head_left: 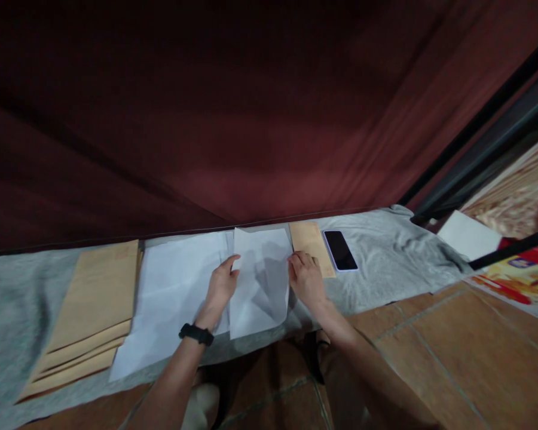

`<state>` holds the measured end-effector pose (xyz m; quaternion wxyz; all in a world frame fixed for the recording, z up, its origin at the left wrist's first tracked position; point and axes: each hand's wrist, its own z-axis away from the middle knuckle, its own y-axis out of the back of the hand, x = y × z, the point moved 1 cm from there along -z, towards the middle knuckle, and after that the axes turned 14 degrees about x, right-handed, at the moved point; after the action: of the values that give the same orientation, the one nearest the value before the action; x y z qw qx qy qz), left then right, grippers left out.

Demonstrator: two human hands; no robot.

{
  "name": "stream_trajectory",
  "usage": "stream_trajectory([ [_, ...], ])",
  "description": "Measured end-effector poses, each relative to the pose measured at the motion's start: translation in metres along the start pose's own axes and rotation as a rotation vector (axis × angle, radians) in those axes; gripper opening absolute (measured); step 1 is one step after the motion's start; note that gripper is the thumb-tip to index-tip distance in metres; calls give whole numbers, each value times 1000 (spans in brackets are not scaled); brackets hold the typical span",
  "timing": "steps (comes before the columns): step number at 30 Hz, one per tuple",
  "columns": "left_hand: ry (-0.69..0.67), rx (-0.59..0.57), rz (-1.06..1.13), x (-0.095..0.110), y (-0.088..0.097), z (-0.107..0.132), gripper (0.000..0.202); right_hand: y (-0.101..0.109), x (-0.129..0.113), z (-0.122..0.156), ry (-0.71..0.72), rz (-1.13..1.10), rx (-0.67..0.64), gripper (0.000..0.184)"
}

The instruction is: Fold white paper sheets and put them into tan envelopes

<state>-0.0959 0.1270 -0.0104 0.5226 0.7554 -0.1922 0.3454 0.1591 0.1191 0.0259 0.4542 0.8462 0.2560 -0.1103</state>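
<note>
Paper (262,304), one white sheet, lies between the two hands at the middle of the grey cloth (385,251) that covers the desk. Its surface is slightly bowed, and shadows fall across it. The right hand (305,276) has its fingertips drawn together at the sheet's right edge, pinching it. The left hand (224,279) is loosely curved, with thumb and forefinger parted and their tips over the left edge; whether they touch it, I cannot tell. A black watch (196,334) circles the left wrist.

To the left, more white sheets (173,298) lie flat, right beside the paper; whether the two overlap is hard to make out. Beyond them is a stack of brown envelopes (101,292), fanned at the near end. A small envelope (311,239) lies partly behind the right hand, and a dark-screened phone (340,251) lies just beside it. Red fabric (260,131) rises behind the desk; brown tiles (448,346) show below.
</note>
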Motion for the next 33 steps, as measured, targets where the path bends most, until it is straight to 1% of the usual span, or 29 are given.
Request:
stream_trajectory([
  [1, -6, -2, -12, 0, 1, 0, 49, 0, -1, -3, 0, 2, 27, 26],
  [3, -23, -3, -38, -1, 1, 0, 51, -3, 4, -10, -65, -82, 32, 29],
  [4, -36, -3, -51, -1, 1, 0, 51, -6, 9, -13, -115, -163, -3, 30],
  [7, -92, -5, -87, -1, -3, 3, 51, -24, 15, -18, -235, -409, -197, 32],
  [8, -109, -6, -100, 0, -4, 4, 50, -31, 14, -16, -240, -444, -228, 33],
  [9, -124, -6, -112, 0, -5, 6, 50, -38, 10, -14, -220, -446, -221, 35],
  [11, -147, 1, -135, 1, -5, 8, 50, -52, -2, -5, -94, -385, -209, 39],
  [14, -185, 33, -172, 3, -2, 11, 49, -70, -21, 13, 119, -160, -263, 45],
  [15, -205, 59, -187, 4, -1, 12, 49, -74, -26, 19, 151, -87, -273, 47],
  [18, -284, 187, -231, 11, -3, 14, 46, -83, -31, 29, 169, 28, -273, 51],
  [20, -345, 230, -223, 18, -14, 17, 44, -85, -30, 30, 182, 41, -273, 51],
  [21, -377, 213, -207, 22, -21, 19, 45, -86, -29, 30, 200, 42, -280, 52],
  [24, -459, 48, -206, 33, -48, 28, 51, -87, -28, 29, 257, 44, -303, 57],
  [26, -463, -11, -259, 36, -60, 34, 54, -87, -27, 29, 269, 45, -306, 60],
  [29, -440, -7, -337, 35, -64, 39, 58, -87, -24, 29, 228, 56, -270, 59],
  [33, -429, 42, -399, 25, -58, 41, 62, -87, -14, 31, 160, 62, -192, 54],
])
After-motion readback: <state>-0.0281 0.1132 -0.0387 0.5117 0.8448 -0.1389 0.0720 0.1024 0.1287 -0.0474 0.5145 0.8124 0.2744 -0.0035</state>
